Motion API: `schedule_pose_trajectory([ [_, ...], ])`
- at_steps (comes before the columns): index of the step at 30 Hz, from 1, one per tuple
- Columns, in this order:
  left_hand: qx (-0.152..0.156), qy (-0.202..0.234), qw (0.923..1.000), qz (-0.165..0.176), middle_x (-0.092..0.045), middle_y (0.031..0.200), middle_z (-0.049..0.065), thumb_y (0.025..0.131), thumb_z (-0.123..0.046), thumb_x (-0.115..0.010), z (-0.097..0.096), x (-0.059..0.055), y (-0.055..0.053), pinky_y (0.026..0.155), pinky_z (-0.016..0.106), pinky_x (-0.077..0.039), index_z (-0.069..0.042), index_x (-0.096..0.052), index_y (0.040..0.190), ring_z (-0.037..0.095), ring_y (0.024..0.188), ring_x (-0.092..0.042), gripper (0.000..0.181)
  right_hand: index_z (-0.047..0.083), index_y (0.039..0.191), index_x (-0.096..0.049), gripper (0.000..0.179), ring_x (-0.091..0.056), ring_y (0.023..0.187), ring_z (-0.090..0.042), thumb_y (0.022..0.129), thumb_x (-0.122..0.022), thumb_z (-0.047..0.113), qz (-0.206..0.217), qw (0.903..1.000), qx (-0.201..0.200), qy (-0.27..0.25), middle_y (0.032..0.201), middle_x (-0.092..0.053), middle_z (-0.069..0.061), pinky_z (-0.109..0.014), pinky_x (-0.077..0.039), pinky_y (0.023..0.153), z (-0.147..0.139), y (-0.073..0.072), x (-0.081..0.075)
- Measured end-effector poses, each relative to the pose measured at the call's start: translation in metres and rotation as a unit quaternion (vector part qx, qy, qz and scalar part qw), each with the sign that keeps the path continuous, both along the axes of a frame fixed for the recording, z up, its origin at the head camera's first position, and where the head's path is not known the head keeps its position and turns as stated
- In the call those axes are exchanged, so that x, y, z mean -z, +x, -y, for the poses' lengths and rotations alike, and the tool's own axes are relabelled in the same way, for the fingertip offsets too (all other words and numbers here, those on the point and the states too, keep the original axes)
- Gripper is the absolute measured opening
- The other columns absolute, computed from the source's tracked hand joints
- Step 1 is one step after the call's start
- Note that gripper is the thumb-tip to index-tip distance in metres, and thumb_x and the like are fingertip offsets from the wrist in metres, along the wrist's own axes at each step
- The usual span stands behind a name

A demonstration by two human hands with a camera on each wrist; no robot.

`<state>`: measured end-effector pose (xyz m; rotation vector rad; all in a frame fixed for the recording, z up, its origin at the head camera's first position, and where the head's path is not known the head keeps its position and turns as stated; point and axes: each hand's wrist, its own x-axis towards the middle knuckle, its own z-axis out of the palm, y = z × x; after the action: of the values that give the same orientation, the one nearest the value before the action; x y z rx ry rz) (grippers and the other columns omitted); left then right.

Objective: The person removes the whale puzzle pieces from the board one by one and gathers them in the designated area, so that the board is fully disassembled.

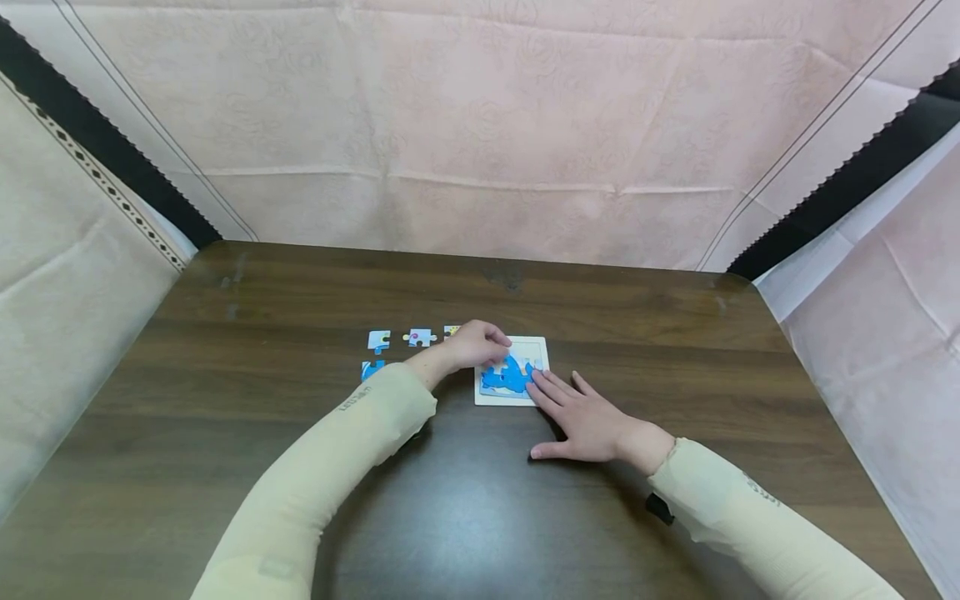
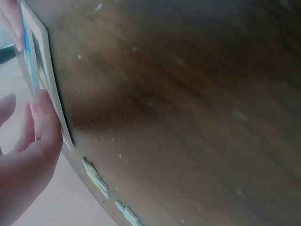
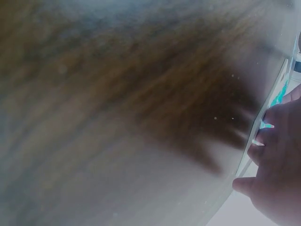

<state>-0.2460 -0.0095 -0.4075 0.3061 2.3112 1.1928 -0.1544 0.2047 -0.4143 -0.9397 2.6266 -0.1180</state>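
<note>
A white-framed puzzle board (image 1: 512,400) lies on the table, with blue pieces (image 1: 506,377) inside it. My left hand (image 1: 478,342) is over the board's upper left part, fingers bent down toward the pieces. In the left wrist view its fingertips (image 2: 43,100) are at the board's edge; whether they pinch a piece I cannot tell. My right hand (image 1: 588,421) lies spread, palm down, its straight fingertips touching the board's right side and the blue pieces there. Seen from the right wrist, those fingers (image 3: 256,153) line the board's rim (image 3: 275,87).
Several loose puzzle pieces lie left of the board: a light one (image 1: 378,340), one with a pink mark (image 1: 420,337), one partly behind my left hand (image 1: 451,330), and a blue one (image 1: 371,369) beside my sleeve. Pale cloth (image 1: 480,125) hangs behind the dark wooden table (image 1: 300,283).
</note>
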Motion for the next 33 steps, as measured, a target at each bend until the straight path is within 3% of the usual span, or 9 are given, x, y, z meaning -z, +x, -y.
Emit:
schedule_pose_trajectory([
  [14,-0.023,-0.016,0.9996,-0.007,-0.066,0.105,0.011,0.085,-0.011,-0.066,-0.0096,0.0033,-0.0009,0.087,0.032,-0.053,-0.005,-0.065,0.111,0.020,0.090,-0.061,0.026,0.012,0.150,-0.019,0.090,-0.011,0.146,-0.028,0.084,-0.049,0.066,0.003,1.0000,-0.002,-0.006,0.158,-0.010,-0.009,-0.060,-0.008,0.114,0.0003,-0.0005,-0.0001],
  [25,-0.023,0.002,0.9997,-0.001,-0.066,0.102,0.008,0.084,-0.014,-0.068,-0.0083,0.0026,-0.0013,0.083,0.027,-0.053,-0.007,-0.065,0.111,0.018,0.086,-0.061,0.028,0.011,0.149,-0.021,0.091,-0.012,0.145,-0.029,0.083,-0.048,0.067,0.003,1.0000,-0.004,0.001,0.158,-0.012,-0.010,-0.059,-0.009,0.114,0.0024,-0.0013,-0.0026],
  [33,-0.007,0.009,0.9999,0.002,-0.067,0.099,0.008,0.087,-0.016,-0.065,-0.0068,0.0012,-0.0016,0.077,0.026,-0.051,-0.007,-0.068,0.106,0.018,0.082,-0.058,0.022,0.011,0.149,-0.021,0.091,-0.011,0.146,-0.029,0.083,-0.049,0.067,0.009,1.0000,-0.001,-0.002,0.158,-0.012,-0.010,-0.059,-0.009,0.114,0.0026,-0.0001,-0.0025],
])
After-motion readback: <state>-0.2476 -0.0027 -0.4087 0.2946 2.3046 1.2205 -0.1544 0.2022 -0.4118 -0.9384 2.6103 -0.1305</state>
